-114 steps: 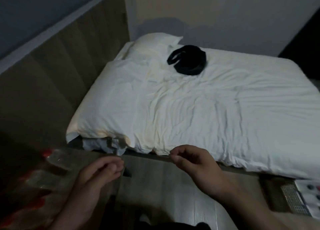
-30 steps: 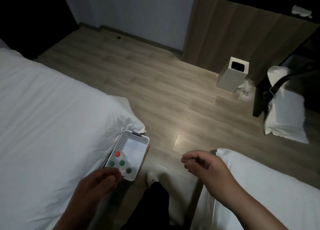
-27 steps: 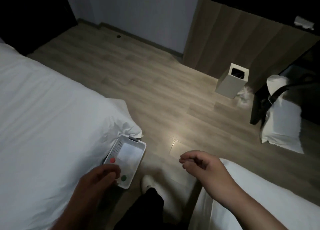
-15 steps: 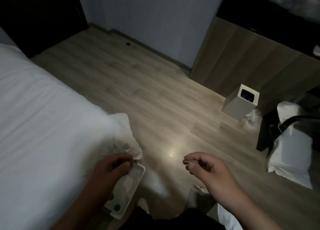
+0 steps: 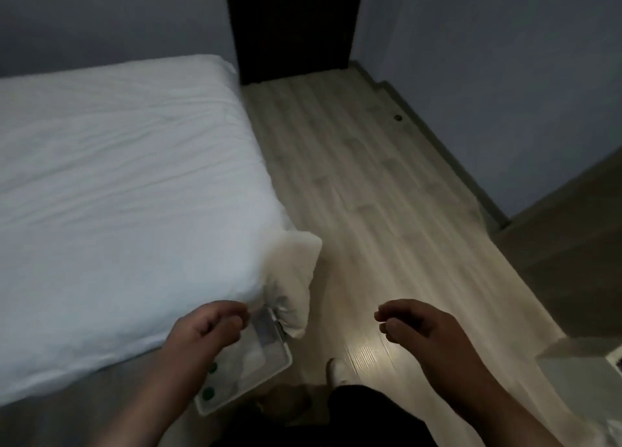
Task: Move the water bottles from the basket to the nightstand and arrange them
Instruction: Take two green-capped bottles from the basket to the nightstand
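A white plastic basket (image 5: 269, 362) sits on the floor beside the bed corner. Two green bottle caps (image 5: 208, 392) show at its near end; the rest of the bottles is hidden by my arm. My left hand (image 5: 205, 328) hovers over the basket's left side with fingers loosely curled, holding nothing. My right hand (image 5: 414, 328) hangs over the floor to the right, fingers loosely curled and empty. The nightstand is out of view.
A bed with a white duvet (image 5: 117, 194) fills the left. Wooden floor (image 5: 353, 184) runs to a dark doorway (image 5: 292, 25) at the back. A light box-like object (image 5: 579, 362) stands at the right edge. My foot (image 5: 336, 372) is near the basket.
The view has swung left from the bin and cabinet toward the doorway. The basket now lies under my left hand. Both hands kept their loose curl.
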The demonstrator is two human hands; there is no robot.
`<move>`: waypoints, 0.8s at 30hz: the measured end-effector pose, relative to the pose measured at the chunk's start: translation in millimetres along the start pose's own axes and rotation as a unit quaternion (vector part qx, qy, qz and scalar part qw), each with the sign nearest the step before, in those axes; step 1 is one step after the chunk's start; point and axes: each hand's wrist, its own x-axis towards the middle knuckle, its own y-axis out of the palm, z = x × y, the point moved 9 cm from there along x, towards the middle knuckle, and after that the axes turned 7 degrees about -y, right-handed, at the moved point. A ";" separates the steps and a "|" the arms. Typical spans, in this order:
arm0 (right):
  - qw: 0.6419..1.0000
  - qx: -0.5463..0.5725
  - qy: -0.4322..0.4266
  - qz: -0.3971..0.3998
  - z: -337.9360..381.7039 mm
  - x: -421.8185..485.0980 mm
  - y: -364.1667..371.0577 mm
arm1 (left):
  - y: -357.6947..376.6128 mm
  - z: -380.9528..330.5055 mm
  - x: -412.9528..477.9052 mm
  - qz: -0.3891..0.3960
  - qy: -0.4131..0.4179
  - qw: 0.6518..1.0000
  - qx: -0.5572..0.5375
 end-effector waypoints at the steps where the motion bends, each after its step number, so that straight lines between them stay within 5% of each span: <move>1: 1.000 -0.008 -0.001 0.029 1.6 11.9 -4.4 | 1.4 5.4 -7.8 -0.025 -0.008 0.999 -0.025; 6: 0.983 -0.056 -0.024 0.171 9.0 56.8 3.4 | 4.2 40.7 -59.7 -0.185 -0.023 0.973 -0.138; 16: 0.898 -0.124 -0.085 0.414 6.0 32.0 121.7 | 2.2 148.5 -204.2 -0.412 -0.062 0.862 -0.290; 24: 0.850 -0.174 -0.119 0.482 -20.5 -6.8 191.7 | 7.0 224.9 -228.5 -0.455 -0.090 0.817 -0.343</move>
